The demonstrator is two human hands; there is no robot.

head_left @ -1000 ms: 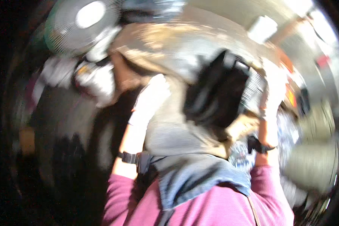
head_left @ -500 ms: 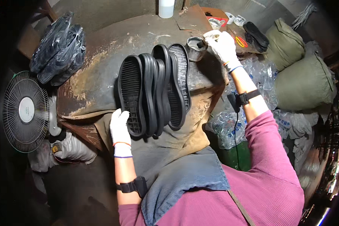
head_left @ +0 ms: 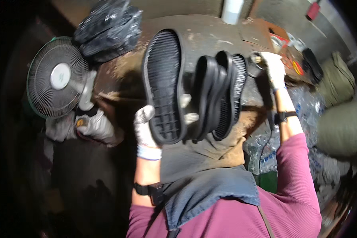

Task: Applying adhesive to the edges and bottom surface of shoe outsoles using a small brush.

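Observation:
A black ridged shoe sole is held up over the near edge of the worktable. My gloved left hand is closed around it, thumb at its left edge and fingers showing past its right edge. Just right of it, several more black soles stand close together on their sides. Beyond them, a small grey metal can sits at the table's right side. My gloved right hand is at the can's mouth, closed on what looks like a brush, whose lower end is hidden in the can.
A fan and a plastic-wrapped black bundle are at left. A white container stands at the back. Orange-handled scissors, another dark sole, clear plastic bags and green sacks lie right.
My left hand has taken hold of the leftmost sole and lifted it away from the others. My right hand stays at the can. The whole view has shifted, moving the scene rightward.

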